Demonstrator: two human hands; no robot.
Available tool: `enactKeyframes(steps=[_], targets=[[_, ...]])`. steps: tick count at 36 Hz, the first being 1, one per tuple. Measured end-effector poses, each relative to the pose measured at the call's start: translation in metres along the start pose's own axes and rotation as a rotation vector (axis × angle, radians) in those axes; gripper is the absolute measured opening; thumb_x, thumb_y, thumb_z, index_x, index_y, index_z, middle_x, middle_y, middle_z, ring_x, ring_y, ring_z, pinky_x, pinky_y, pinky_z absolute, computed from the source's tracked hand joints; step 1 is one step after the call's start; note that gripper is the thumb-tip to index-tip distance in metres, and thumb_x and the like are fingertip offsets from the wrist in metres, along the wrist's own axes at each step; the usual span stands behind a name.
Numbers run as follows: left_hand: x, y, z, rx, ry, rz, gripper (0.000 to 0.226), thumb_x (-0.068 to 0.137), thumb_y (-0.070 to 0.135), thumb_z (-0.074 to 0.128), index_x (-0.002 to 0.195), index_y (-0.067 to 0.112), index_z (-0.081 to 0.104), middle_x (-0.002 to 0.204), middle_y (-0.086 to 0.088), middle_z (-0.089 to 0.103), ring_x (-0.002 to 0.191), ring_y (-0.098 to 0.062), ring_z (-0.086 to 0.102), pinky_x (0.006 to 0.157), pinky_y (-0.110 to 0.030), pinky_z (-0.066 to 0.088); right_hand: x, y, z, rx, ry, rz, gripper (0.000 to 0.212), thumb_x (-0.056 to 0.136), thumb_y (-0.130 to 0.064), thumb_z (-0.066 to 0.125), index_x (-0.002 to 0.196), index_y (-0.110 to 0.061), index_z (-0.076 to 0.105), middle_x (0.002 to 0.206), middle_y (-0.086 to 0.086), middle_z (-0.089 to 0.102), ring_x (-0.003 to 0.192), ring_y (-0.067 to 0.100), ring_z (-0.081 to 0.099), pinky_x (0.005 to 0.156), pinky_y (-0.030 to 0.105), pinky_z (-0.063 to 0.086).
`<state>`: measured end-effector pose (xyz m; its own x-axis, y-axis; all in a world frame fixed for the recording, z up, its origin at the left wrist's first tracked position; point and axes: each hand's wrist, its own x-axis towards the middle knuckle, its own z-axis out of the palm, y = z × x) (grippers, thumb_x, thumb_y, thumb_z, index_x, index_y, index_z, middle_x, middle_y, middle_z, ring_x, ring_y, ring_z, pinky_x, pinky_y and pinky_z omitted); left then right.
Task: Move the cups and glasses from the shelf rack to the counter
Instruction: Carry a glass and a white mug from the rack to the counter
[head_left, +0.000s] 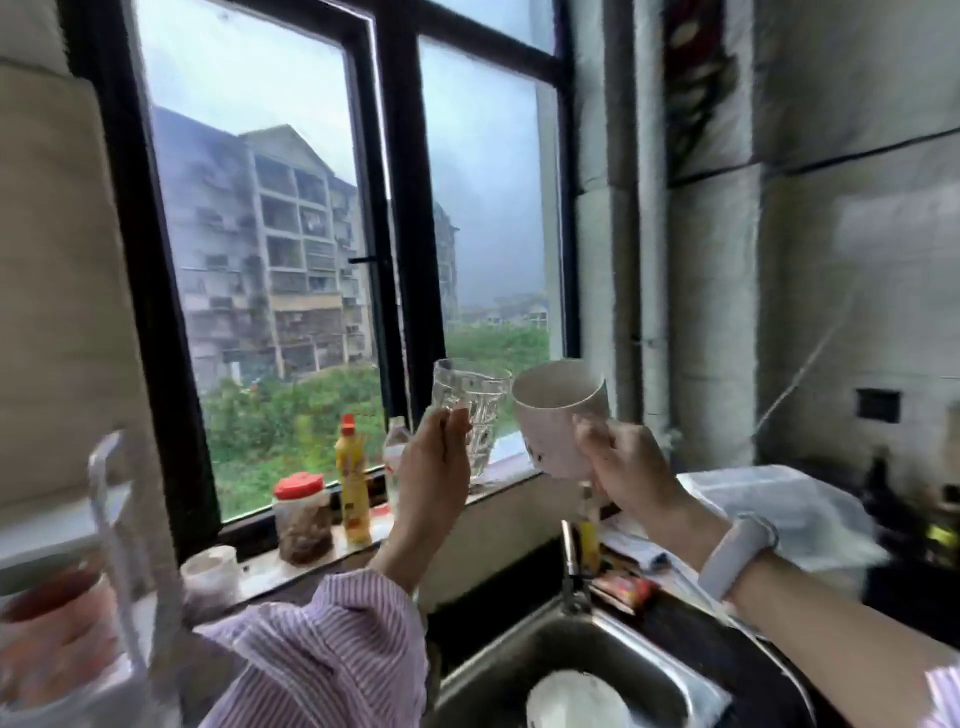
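My left hand grips a clear patterned glass and holds it upright in the air in front of the window. Just to its right, my right hand holds a white cup, tilted with its mouth toward me. Both are raised above the sink. The metal shelf rack stands blurred at the lower left, with a reddish cup on it.
On the window sill stand a red-lidded jar, a yellow bottle, a clear bottle and a small white pot. A tap rises behind the sink, which holds a white dish. Plastic-covered counter lies right.
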<state>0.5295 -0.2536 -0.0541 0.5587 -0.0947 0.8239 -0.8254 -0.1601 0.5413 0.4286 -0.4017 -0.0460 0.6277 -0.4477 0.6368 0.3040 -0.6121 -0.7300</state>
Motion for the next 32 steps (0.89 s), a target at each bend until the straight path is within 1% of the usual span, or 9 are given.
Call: enactKeyframes(steps=[5,9,12,15,20,24,28,30,32], targets=[[-0.039,0.061,0.12,-0.178,-0.134,0.012,0.023,0.096,0.019,0.041,0.076,0.011,0.048,0.072,-0.022,0.058,0.071,-0.04,0.052,0.062,-0.039,0.034,-0.024,0.049,-0.126,-0.107,0.086,0.138,0.043,0.093,-0.023,0.049,0.052,-0.018,0.038,0.049,-0.003,0.039,0.051,0.014,0.037,0.056,0.031,0.031],[-0.068,0.11,0.209,-0.292,-0.256,0.027,0.024,0.095,0.016,0.042,0.079,0.002,0.054,0.067,-0.006,0.055,0.07,-0.026,0.05,0.063,-0.034,0.03,-0.046,0.082,-0.22,-0.188,0.216,0.241,0.043,0.093,-0.02,0.05,0.053,-0.016,0.035,0.052,0.0,0.036,0.054,0.015,0.035,0.058,0.031,0.029],[-0.09,0.142,0.265,-0.399,-0.351,0.03,0.024,0.096,0.018,0.041,0.077,0.005,0.05,0.066,0.002,0.05,0.063,-0.018,0.046,0.06,-0.029,0.029,-0.064,0.1,-0.276,-0.216,0.299,0.309,0.038,0.093,-0.02,0.049,0.058,-0.012,0.038,0.054,0.0,0.035,0.055,0.013,0.032,0.059,0.033,0.029],[-0.116,0.174,0.33,-0.507,-0.447,0.065,0.023,0.096,0.019,0.039,0.078,0.009,0.048,0.068,0.002,0.051,0.065,-0.017,0.046,0.061,-0.027,0.03,-0.082,0.126,-0.336,-0.26,0.431,0.407,0.035,0.093,-0.023,0.049,0.06,-0.013,0.041,0.054,0.0,0.036,0.054,0.015,0.034,0.06,0.036,0.031],[-0.159,0.225,0.438,-0.639,-0.633,0.054,0.024,0.096,0.023,0.039,0.081,0.007,0.049,0.071,0.0,0.055,0.063,-0.013,0.049,0.063,-0.033,0.036,-0.106,0.17,-0.43,-0.316,0.597,0.509,0.035,0.093,-0.023,0.045,0.061,-0.015,0.035,0.056,0.003,0.028,0.056,0.018,0.027,0.059,0.037,0.025],[-0.188,0.26,0.518,-0.737,-0.746,0.031,0.026,0.096,0.021,0.04,0.085,0.0,0.051,0.076,-0.013,0.06,0.069,-0.027,0.057,0.067,-0.042,0.045,-0.116,0.209,-0.498,-0.359,0.714,0.606,0.032,0.094,-0.025,0.044,0.065,-0.01,0.042,0.055,0.003,0.034,0.048,0.014,0.032,0.05,0.031,0.026],[-0.208,0.286,0.593,-0.822,-0.811,0.016,0.026,0.096,0.02,0.04,0.089,-0.001,0.053,0.08,-0.019,0.064,0.074,-0.033,0.059,0.069,-0.044,0.046,-0.115,0.25,-0.557,-0.397,0.802,0.669,0.035,0.094,-0.026,0.044,0.062,-0.014,0.045,0.055,0.001,0.038,0.047,0.012,0.033,0.047,0.027,0.028],[-0.218,0.295,0.629,-0.848,-0.852,0.012,0.027,0.096,0.02,0.04,0.088,-0.002,0.053,0.079,-0.022,0.063,0.072,-0.033,0.057,0.067,-0.042,0.044,-0.115,0.27,-0.582,-0.413,0.845,0.707,0.034,0.095,-0.026,0.044,0.063,-0.015,0.049,0.055,0.0,0.04,0.047,0.012,0.035,0.046,0.025,0.029],[-0.229,0.303,0.667,-0.861,-0.903,0.003,0.027,0.096,0.022,0.04,0.083,0.001,0.052,0.071,-0.016,0.061,0.063,-0.024,0.054,0.06,-0.034,0.04,-0.115,0.289,-0.605,-0.415,0.867,0.748,0.031,0.094,-0.028,0.044,0.068,-0.015,0.054,0.056,-0.001,0.043,0.049,0.012,0.037,0.046,0.025,0.03]])
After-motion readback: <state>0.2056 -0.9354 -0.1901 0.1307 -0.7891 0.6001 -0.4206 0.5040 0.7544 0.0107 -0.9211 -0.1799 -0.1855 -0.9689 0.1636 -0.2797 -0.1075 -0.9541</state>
